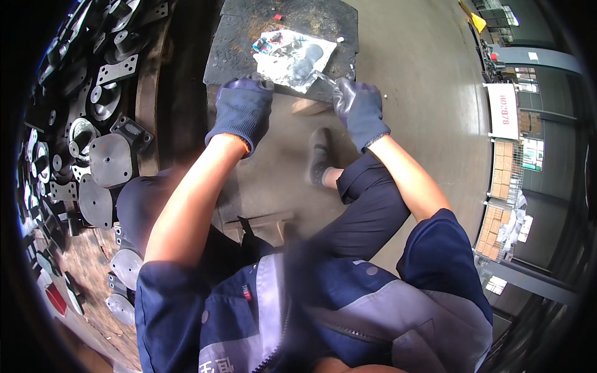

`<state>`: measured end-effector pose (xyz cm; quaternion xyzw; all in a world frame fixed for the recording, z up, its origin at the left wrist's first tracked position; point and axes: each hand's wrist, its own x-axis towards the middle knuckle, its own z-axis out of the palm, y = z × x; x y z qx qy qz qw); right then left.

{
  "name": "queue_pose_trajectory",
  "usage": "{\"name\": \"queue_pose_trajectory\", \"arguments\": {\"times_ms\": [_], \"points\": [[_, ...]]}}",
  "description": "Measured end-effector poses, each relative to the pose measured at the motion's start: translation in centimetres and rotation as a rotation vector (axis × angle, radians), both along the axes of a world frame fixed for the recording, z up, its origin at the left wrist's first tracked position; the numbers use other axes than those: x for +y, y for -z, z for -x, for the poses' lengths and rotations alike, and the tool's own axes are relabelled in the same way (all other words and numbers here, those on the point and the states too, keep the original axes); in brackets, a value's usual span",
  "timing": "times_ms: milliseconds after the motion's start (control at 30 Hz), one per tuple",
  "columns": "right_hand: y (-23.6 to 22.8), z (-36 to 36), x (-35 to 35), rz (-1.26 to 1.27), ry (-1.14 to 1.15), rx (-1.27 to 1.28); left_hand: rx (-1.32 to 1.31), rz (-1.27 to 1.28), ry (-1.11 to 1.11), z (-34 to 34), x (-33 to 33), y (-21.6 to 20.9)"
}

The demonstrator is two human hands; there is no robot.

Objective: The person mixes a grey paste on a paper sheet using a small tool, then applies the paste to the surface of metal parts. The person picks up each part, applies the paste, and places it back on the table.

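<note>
A white sheet (pixel 281 65) lies on a dark, worn tabletop (pixel 236 46) in front of me, with grey paste (pixel 305 66) spread across its right half. My right hand (pixel 360 110), in a dark blue glove with a coated palm, grips a slim, pale metal-looking tool (pixel 324 78) whose tip reaches the paste's near right edge. Its exact kind is too small to make out. My left hand (pixel 241 110), gloved alike, is closed at the table's near left edge beside the sheet. What its fingers hold, if anything, is hidden.
Small coloured tubes (pixel 264 45) rest at the sheet's far left corner. To my left, a wooden-edged bench (pixel 93 255) carries many metal plates and flanged parts (pixel 111 160). A wooden block (pixel 311 107) juts from under the table. Stacked cartons (pixel 502 168) stand far right.
</note>
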<state>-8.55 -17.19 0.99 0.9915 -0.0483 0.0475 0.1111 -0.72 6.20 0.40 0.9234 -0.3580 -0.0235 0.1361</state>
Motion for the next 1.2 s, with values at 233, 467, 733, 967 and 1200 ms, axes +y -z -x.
{"name": "queue_pose_trajectory", "arguments": {"times_ms": [233,467,733,967,1200], "points": [[0.5,0.4,0.4,-0.317,0.190,-0.041,-0.112,0.076,0.017,0.1,0.2,1.2],[1.3,-0.6,0.9,-0.220,0.452,0.164,-0.062,0.011,-0.011,0.2,0.1,0.4],[3.3,0.5,0.6,-0.412,0.449,0.059,-0.050,0.023,0.006,0.0,-0.1,0.4],[1.9,1.0,3.4,-0.596,0.446,0.101,-0.056,-0.017,0.023,-0.1,-0.1,1.0],[-0.2,-1.1,3.0,-0.508,0.421,0.094,-0.062,0.016,0.021,-0.3,-0.2,1.7]]}}
